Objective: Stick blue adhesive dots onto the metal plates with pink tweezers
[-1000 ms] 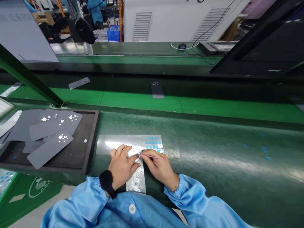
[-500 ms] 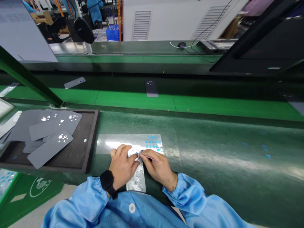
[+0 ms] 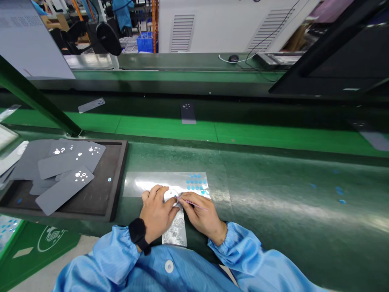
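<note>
A pale, shiny phone-shaped plate (image 3: 175,231) lies on the green bench, its round white top part (image 3: 171,194) between my hands. My left hand (image 3: 158,213), with a black watch at the wrist, presses on the round part's left side, thumb and forefinger at its edge. In my right hand (image 3: 202,215) a thin pink stick (image 3: 194,204) is pinched, its tip at the right of the round part. Just beyond the hands lies a clear sheet (image 3: 158,178) with rows of blue dots at its right end.
At left, a dark tray (image 3: 100,198) holds several grey plates (image 3: 65,190). Behind the bench runs a green belt (image 3: 152,125) with a dark plate (image 3: 188,113) and a light one (image 3: 91,105). A green post (image 3: 39,97) rises at left. Small blue dots (image 3: 338,190) lie at right.
The plates on the belt have shifted slightly to the left, and more of one shows at the far right. Both hands have stayed in nearly the same place.
</note>
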